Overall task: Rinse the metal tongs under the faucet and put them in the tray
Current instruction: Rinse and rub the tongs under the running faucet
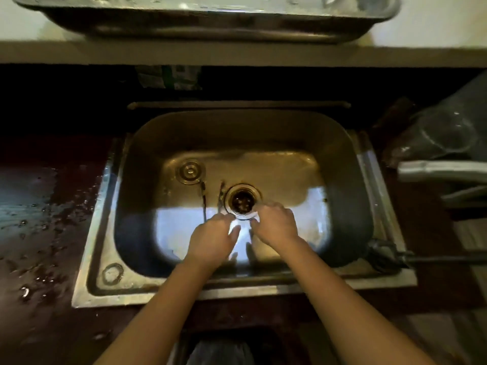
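The metal tongs (204, 200) lie low in the steel sink (350, 180), their two thin arms pointing away from me just left of the drain (242, 201). My left hand (213, 238) is closed over their near end. My right hand (274, 225) is next to it at the drain's near rim, fingers curled down; what they touch is lost in a bright white glare. The metal tray (210, 30) rests on the pale ledge beyond the sink. No running water shows.
A round drain stopper (189, 171) lies on the sink floor at the left. The dark counter (39, 219) left of the sink is wet. At the right are a plastic bag (448, 127), a grey rack (445, 172) and a black fitting (382, 255).
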`<state>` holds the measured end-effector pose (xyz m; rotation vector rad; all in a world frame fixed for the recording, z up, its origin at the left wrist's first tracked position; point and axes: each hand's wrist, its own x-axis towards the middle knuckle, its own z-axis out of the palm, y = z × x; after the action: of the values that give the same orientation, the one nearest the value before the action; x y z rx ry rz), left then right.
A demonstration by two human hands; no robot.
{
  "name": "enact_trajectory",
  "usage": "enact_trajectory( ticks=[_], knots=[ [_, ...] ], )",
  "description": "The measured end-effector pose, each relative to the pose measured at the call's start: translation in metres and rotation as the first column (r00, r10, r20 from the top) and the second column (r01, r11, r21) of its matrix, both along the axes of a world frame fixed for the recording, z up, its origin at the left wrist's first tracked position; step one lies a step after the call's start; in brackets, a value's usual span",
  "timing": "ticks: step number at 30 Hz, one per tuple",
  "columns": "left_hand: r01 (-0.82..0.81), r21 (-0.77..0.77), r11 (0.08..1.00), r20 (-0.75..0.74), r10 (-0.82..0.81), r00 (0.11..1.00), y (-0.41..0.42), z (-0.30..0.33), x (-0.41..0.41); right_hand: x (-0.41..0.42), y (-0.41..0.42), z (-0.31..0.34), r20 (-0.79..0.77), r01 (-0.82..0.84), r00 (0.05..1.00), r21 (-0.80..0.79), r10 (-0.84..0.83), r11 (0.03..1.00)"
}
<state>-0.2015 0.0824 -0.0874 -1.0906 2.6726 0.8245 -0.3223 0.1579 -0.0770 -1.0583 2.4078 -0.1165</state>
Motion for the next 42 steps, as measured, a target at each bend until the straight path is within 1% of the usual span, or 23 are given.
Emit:
enact_trajectory(
  ticks=[2, 3, 4, 6, 7, 9, 12, 18, 22, 28, 36, 38, 39, 40, 41, 42],
  knots=[
    [-0.034, -0.053, 0.998, -0.146, 0.026, 0.989, 0.033, 0.009, 0.001, 0.001, 0.03, 0.018, -0.051, 0.04, 0.998, -0.02, -0.041, 0.999],
    [-0.037, -0.065, 0.997, -0.197, 0.024, 0.98, 0.049, 0.011, 0.0, 0.001, 0.046, 0.025, -0.077, 0.062, 0.995, -0.032, -0.064, 0.998],
    [-0.028, -0.069, 0.997, -0.215, 0.012, 0.977, 0.064, 0.011, -0.001, 0.0, 0.063, 0.032, -0.11, 0.091, 0.989, -0.052, -0.096, 0.994],
    [0.032, -0.066, 0.997, -0.165, -0.043, 0.985, 0.085, 0.007, -0.003, -0.003, 0.096, 0.042, -0.207, 0.168, 0.96, -0.118, -0.19, 0.979],
    [0.068, -0.082, 0.994, -0.131, -0.078, 0.988, 0.091, 0.003, -0.005, -0.005, 0.112, 0.046, -0.268, 0.205, 0.933, -0.159, -0.242, 0.966],
    [0.093, -0.122, 0.988, -0.109, -0.106, 0.988, 0.092, -0.002, -0.008, -0.009, 0.135, 0.052, -0.356, 0.263, 0.875, -0.22, -0.328, 0.939],
    [0.041, -0.126, 0.991, -0.101, -0.054, 0.993, 0.09, -0.002, -0.009, -0.01, 0.155, 0.052, -0.369, 0.321, 0.845, -0.227, -0.386, 0.92],
    [-0.012, -0.112, 0.994, -0.064, 0.005, 0.998, 0.09, -0.004, -0.005, -0.011, 0.149, 0.049, -0.321, 0.385, 0.831, -0.255, -0.453, 0.887],
    [-0.019, -0.104, 0.994, -0.046, 0.014, 0.999, 0.089, -0.005, -0.004, -0.018, 0.146, 0.052, -0.336, 0.406, 0.828, -0.192, -0.448, 0.894],
    [-0.03, -0.108, 0.994, -0.018, 0.029, 0.999, 0.089, -0.008, -0.004, -0.037, 0.141, 0.056, -0.318, 0.421, 0.846, -0.093, -0.428, 0.902],
    [-0.031, -0.103, 0.994, -0.005, 0.031, 1.0, 0.089, -0.006, -0.004, -0.04, 0.145, 0.059, -0.285, 0.403, 0.866, -0.09, -0.411, 0.911],
    [-0.02, -0.093, 0.995, -0.004, 0.019, 1.0, 0.089, -0.006, -0.004, -0.037, 0.146, 0.06, -0.309, 0.383, 0.862, -0.12, -0.402, 0.916],
    [-0.01, -0.068, 0.998, -0.01, 0.01, 1.0, 0.089, -0.006, -0.005, -0.033, 0.146, 0.06, -0.344, 0.355, 0.857, -0.15, -0.385, 0.923],
    [-0.016, -0.01, 1.0, -0.037, 0.015, 0.999, 0.087, -0.007, -0.005, -0.027, 0.143, 0.06, -0.375, 0.313, 0.854, -0.185, -0.362, 0.931],
    [-0.057, 0.093, 0.994, -0.079, 0.064, 0.995, 0.084, -0.006, -0.005, -0.022, 0.137, 0.058, -0.386, 0.266, 0.859, -0.223, -0.335, 0.938],
    [-0.123, 0.206, 0.971, -0.108, 0.147, 0.983, 0.079, -0.003, -0.005, -0.016, 0.129, 0.055, -0.354, 0.228, 0.883, -0.247, -0.307, 0.942]
  ],
)
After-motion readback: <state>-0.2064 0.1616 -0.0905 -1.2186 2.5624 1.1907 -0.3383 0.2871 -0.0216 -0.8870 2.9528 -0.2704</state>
